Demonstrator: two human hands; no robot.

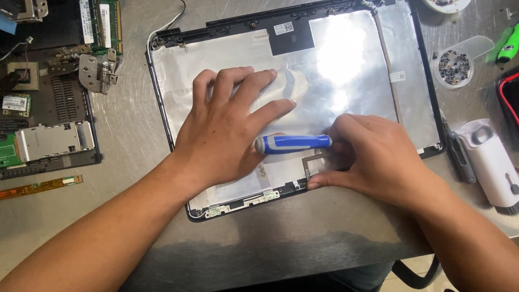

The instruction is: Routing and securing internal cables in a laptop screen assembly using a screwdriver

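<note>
1. The left hand point(227, 127) is lying flat, palm down, on the foil-lined inside of a laptop lid cover point(351, 59), its fingers spread wide and gripping nothing.
2. The right hand point(373, 157) is curling around a blue-and-grey screwdriver point(294, 144), fingers closed on the shaft end while the handle is sticking out leftward and touching the left hand's thumb side.
3. The screwdriver is lying nearly level above the lower middle of the lid cover; its tip is hiding under the right hand, so I cannot tell what it is touching.
4. The right thumb is pressing near the cover's lower black rim, just beside a small rectangular outline in the foil.
5. The lid cover is sitting tilted on a brushed metal table point(130, 130), with a white cable point(172, 21) trailing from its upper left corner.
6. A stripped laptop base point(48, 113) with exposed boards is resting at the left edge, well apart from the hands.
7. A loose metal hinge point(97, 70) is lying between that base and the lid cover.
8. A thin orange flex strip point(40, 187) is lying below the base.
9. A round clear dish of small screws point(454, 67) is standing to the right of the cover.
10. A white-and-grey tool point(492, 162) is lying near the right table edge, and a green-handled tool point(508, 46) is showing at the upper right.
</note>
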